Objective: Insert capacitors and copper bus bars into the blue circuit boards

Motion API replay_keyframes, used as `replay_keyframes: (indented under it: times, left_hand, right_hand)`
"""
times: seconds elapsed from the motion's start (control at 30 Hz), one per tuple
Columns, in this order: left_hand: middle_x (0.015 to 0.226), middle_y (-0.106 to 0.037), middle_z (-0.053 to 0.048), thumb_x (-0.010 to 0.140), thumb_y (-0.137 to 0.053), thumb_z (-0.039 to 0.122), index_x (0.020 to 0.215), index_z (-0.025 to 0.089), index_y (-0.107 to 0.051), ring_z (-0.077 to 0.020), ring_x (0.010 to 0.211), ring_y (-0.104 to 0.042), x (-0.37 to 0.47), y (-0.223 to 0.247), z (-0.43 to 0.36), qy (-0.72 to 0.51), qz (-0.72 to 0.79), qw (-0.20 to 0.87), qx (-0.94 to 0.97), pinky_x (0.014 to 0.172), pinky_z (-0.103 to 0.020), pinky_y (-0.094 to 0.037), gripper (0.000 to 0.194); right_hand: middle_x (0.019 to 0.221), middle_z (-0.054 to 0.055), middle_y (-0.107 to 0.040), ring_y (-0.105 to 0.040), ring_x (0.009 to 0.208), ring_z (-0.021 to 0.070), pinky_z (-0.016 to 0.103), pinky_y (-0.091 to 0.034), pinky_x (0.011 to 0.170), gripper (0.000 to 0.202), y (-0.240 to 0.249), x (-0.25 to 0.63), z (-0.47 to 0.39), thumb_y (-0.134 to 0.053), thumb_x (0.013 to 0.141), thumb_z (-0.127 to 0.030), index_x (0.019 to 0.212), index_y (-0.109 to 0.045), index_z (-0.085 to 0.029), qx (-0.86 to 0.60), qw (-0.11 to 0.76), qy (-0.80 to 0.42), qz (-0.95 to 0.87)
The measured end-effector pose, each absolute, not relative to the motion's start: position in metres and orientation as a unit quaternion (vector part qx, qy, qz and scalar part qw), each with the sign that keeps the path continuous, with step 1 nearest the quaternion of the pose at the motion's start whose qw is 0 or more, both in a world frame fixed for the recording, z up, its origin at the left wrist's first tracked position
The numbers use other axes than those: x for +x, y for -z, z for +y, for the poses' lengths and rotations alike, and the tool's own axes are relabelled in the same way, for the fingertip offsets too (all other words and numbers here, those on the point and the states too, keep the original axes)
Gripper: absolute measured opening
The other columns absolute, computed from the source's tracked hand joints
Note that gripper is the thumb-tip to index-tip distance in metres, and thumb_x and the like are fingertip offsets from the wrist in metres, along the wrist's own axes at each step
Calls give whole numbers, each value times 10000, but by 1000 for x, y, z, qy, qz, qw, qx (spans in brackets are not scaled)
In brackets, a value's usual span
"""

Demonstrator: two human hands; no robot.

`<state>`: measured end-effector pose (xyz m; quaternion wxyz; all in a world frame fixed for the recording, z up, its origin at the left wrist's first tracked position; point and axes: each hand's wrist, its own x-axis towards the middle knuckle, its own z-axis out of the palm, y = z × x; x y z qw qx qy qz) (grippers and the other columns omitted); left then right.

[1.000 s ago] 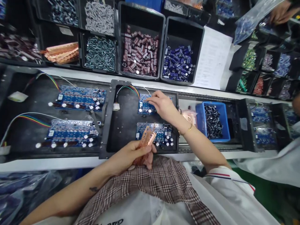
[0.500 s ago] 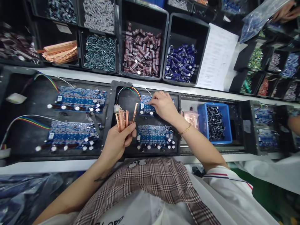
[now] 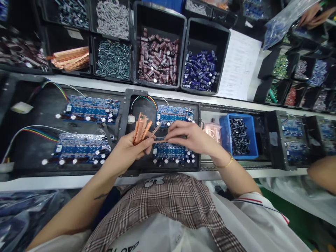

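My left hand [image 3: 135,148] is closed around a bunch of copper strips [image 3: 141,127], which fan upward from the fist. One thin copper strip [image 3: 159,141] stretches flat from its fingertips to my right hand [image 3: 187,136], whose thumb and fingers pinch the other end. Both hands hover over the near blue circuit board [image 3: 172,154], partly covering it. Behind them lies the far blue circuit board [image 3: 175,112], with coloured wires running to a white connector [image 3: 131,119]. Both boards sit in a black tray [image 3: 143,168].
Bins of brown capacitors [image 3: 160,59], blue capacitors [image 3: 201,71] and copper strips [image 3: 70,58] line the back. At left, another tray holds two boards [image 3: 81,148]. A blue box [image 3: 256,140] of black parts stands right. Another person's hands [image 3: 316,17] and arm [image 3: 322,173] show at the right edge.
My right hand has come back from the far board toward my left hand and now pinches a copper strip there. The far board is more exposed.
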<state>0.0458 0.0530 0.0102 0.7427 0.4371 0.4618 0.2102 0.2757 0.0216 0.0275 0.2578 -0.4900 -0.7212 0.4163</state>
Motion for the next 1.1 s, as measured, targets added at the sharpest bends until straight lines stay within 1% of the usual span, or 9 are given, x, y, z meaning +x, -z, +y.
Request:
replay_keyframes:
  times: [0.1,0.23,0.4,0.53,0.63,0.7,0.77,0.87,1.1]
  left_hand:
    - [639,-592,-4,818,-706,368,928,191,-590,-44,415,-310,51,-6,55,-200,453,767,407,373,-161,-182,238]
    - [776,-624,-26,834,-678,384,969,186,-560,-54,501,-377,62,9,53,-228,476,781,335,420,-150,-245,268]
    - [737,-593,-6,848,-659,365,966,174,-559,-59,507,-383,69,13,50,-239,483,747,390,422,-157,-254,245]
    - [808,-624,-18,873,-623,381,973,185,-539,-60,491,-447,68,5,49,-241,480,720,439,403,-163,-294,235]
    - [962,-648,-39,880,-595,422,1020,221,-461,-101,543,-580,65,4,51,-241,496,741,383,423,-184,-408,280]
    - [935,-643,-26,883,-585,446,1063,242,-431,-126,561,-617,62,6,51,-237,506,747,361,448,-211,-465,313]
    - [734,-573,32,902,-563,449,1093,246,-443,-83,443,-517,60,9,51,-221,503,750,367,397,-169,-397,304]
    - [563,-398,94,925,-537,423,1089,233,-467,-24,347,-278,58,13,49,-189,502,753,382,344,-108,-187,261]
    - [632,-526,58,882,-611,365,951,219,-419,-6,366,-266,54,16,43,-193,524,751,353,341,-92,-149,251]
  right_hand:
    - [1051,42,-621,-614,976,142,322,-540,876,221,-27,285,12,-470,987,-245,1032,-686,-236,-493,225,-334,-771]
    - [1080,61,-609,-611,1033,158,333,-540,919,235,-12,295,10,-431,1000,-243,1071,-654,-217,-517,248,-283,-769]
    - [1082,55,-628,-623,1013,147,332,-541,919,231,-7,291,13,-459,995,-243,1131,-644,-217,-509,248,-333,-754]
    - [1036,40,-665,-640,960,141,321,-548,877,241,-13,291,6,-454,998,-239,1137,-649,-219,-492,226,-361,-759]
    - [1065,44,-669,-617,1000,162,350,-529,896,265,-6,303,5,-435,998,-205,1164,-639,-239,-524,240,-274,-770]
    - [1071,56,-672,-591,1008,189,382,-501,896,302,5,312,11,-417,993,-171,1188,-636,-240,-559,230,-171,-778]
    - [1045,68,-677,-567,974,211,399,-467,867,340,18,318,19,-392,989,-142,1198,-644,-236,-573,187,-93,-793]
    - [993,69,-676,-535,930,221,397,-417,843,357,35,319,29,-388,984,-138,1191,-659,-247,-555,135,-50,-819]
    - [905,49,-663,-509,869,209,393,-378,869,350,49,320,35,-419,969,-123,1120,-698,-271,-555,133,-54,-820]
